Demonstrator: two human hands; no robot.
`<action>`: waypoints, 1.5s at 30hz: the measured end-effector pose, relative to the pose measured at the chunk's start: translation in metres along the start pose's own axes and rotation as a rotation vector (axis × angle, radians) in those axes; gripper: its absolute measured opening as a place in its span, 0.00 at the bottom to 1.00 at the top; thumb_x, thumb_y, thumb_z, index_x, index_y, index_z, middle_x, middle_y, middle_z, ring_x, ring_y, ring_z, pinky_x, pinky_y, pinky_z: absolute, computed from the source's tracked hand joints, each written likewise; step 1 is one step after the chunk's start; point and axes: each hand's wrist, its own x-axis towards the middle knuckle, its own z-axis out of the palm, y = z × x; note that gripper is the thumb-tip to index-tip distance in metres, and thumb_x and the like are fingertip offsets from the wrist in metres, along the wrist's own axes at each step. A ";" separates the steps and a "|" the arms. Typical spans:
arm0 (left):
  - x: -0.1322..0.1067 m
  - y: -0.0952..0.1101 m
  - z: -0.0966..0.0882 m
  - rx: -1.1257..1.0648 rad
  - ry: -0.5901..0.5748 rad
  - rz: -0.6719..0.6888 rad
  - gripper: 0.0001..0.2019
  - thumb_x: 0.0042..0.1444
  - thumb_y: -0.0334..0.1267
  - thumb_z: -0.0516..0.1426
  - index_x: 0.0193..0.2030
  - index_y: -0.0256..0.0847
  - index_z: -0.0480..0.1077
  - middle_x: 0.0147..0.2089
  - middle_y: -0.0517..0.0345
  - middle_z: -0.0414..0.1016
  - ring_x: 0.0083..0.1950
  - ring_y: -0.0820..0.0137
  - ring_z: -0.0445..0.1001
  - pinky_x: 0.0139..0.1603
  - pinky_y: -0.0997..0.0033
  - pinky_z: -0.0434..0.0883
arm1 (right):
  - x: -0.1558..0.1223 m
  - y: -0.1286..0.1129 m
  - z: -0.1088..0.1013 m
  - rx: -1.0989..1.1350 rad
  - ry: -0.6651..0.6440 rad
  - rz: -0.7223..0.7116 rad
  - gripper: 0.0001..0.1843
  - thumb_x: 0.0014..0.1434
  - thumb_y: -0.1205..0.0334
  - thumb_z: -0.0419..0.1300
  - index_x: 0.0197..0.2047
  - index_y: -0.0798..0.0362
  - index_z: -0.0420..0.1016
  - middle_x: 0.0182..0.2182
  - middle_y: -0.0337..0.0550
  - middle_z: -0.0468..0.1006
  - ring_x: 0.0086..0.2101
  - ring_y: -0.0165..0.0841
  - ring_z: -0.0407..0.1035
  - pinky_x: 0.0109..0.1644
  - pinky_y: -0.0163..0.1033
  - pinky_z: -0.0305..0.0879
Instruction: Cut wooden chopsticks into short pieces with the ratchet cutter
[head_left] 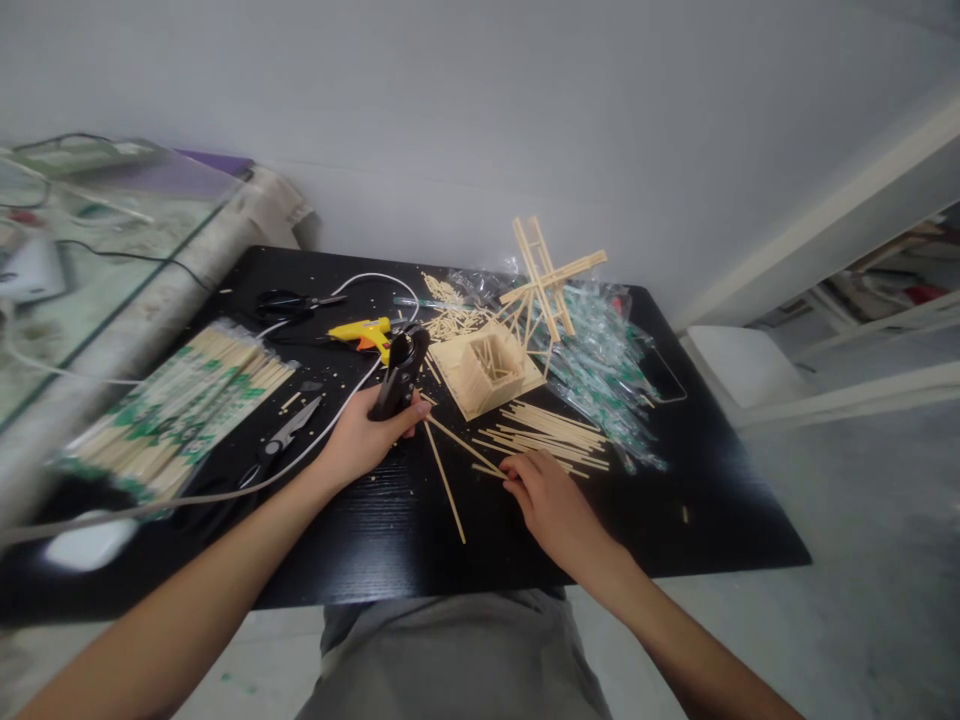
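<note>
My left hand is closed around a black hand tool that sticks up from the fist; its exact kind is unclear. By the left thumb is one end of a thin bamboo stick, and my right hand pinches the other end. A second stick slants down towards the front from near the left fingertips. Just beyond the hands stands a square stick-built base with a hollow box on top. Loose sticks lie in a bunch beside my right hand.
A cross-shaped stick frame rises behind the base, near plastic wrappers. To the left are a yellow glue gun, black-handled scissors, open shears and packaged sticks. A white cable crosses the black table.
</note>
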 end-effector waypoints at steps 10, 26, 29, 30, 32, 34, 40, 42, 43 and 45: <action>0.001 -0.003 -0.001 -0.023 -0.011 0.006 0.13 0.56 0.47 0.66 0.32 0.40 0.74 0.23 0.62 0.72 0.26 0.71 0.70 0.31 0.71 0.68 | 0.000 -0.012 -0.001 -0.128 -0.085 -0.059 0.19 0.59 0.84 0.51 0.43 0.53 0.73 0.40 0.52 0.74 0.42 0.45 0.71 0.49 0.50 0.72; 0.004 0.064 0.002 -0.034 0.055 0.243 0.12 0.57 0.47 0.67 0.36 0.40 0.78 0.31 0.59 0.78 0.33 0.69 0.75 0.39 0.68 0.74 | 0.044 -0.039 -0.041 0.624 0.051 -0.083 0.13 0.75 0.62 0.47 0.48 0.49 0.73 0.38 0.44 0.77 0.39 0.37 0.72 0.47 0.43 0.67; 0.004 0.075 0.007 -0.118 0.071 0.221 0.15 0.54 0.47 0.69 0.42 0.39 0.79 0.37 0.55 0.82 0.36 0.67 0.78 0.42 0.65 0.76 | 0.049 -0.040 -0.036 0.803 0.101 -0.035 0.16 0.77 0.53 0.48 0.49 0.49 0.75 0.35 0.42 0.75 0.35 0.36 0.69 0.43 0.41 0.66; 0.003 0.077 0.010 -0.116 0.074 0.216 0.15 0.54 0.46 0.70 0.42 0.39 0.80 0.38 0.54 0.82 0.37 0.66 0.79 0.43 0.64 0.77 | 0.050 -0.040 -0.034 0.871 0.117 -0.018 0.18 0.76 0.50 0.48 0.49 0.49 0.75 0.32 0.40 0.72 0.33 0.35 0.67 0.40 0.41 0.66; 0.000 0.076 0.017 -0.080 0.051 0.215 0.13 0.53 0.45 0.70 0.38 0.39 0.79 0.38 0.54 0.82 0.39 0.64 0.79 0.45 0.63 0.77 | 0.052 -0.040 -0.030 0.986 0.152 -0.010 0.19 0.75 0.47 0.50 0.48 0.49 0.75 0.29 0.38 0.69 0.31 0.35 0.65 0.39 0.40 0.66; -0.004 0.072 0.024 -0.080 -0.013 0.202 0.12 0.53 0.44 0.70 0.35 0.39 0.76 0.37 0.54 0.82 0.38 0.64 0.79 0.45 0.63 0.77 | 0.054 -0.038 -0.026 1.036 0.176 -0.024 0.17 0.74 0.46 0.53 0.46 0.48 0.76 0.30 0.39 0.71 0.33 0.36 0.67 0.44 0.41 0.68; -0.007 0.055 0.038 -0.071 -0.097 0.183 0.13 0.54 0.43 0.70 0.34 0.40 0.72 0.36 0.56 0.80 0.39 0.66 0.79 0.44 0.65 0.77 | 0.054 -0.026 -0.011 0.898 0.172 0.014 0.15 0.72 0.49 0.57 0.41 0.49 0.78 0.33 0.41 0.77 0.36 0.38 0.70 0.45 0.41 0.68; -0.007 0.050 0.038 -0.032 -0.128 0.203 0.12 0.55 0.43 0.69 0.35 0.40 0.73 0.38 0.56 0.81 0.40 0.66 0.79 0.45 0.65 0.77 | 0.053 -0.023 -0.007 0.862 0.164 -0.013 0.15 0.72 0.51 0.57 0.42 0.50 0.80 0.34 0.41 0.79 0.37 0.38 0.72 0.45 0.40 0.68; -0.007 0.048 0.038 -0.018 -0.143 0.212 0.12 0.55 0.43 0.69 0.35 0.40 0.73 0.39 0.56 0.81 0.41 0.66 0.79 0.46 0.65 0.77 | 0.052 -0.022 -0.005 0.851 0.162 -0.023 0.14 0.72 0.52 0.58 0.43 0.51 0.80 0.35 0.41 0.80 0.38 0.39 0.73 0.45 0.40 0.69; -0.008 0.042 0.037 0.007 -0.159 0.221 0.11 0.56 0.44 0.69 0.37 0.40 0.75 0.40 0.56 0.82 0.41 0.66 0.80 0.47 0.66 0.77 | 0.051 -0.021 -0.003 0.830 0.159 -0.033 0.14 0.72 0.53 0.58 0.44 0.52 0.81 0.36 0.42 0.81 0.39 0.40 0.74 0.45 0.40 0.69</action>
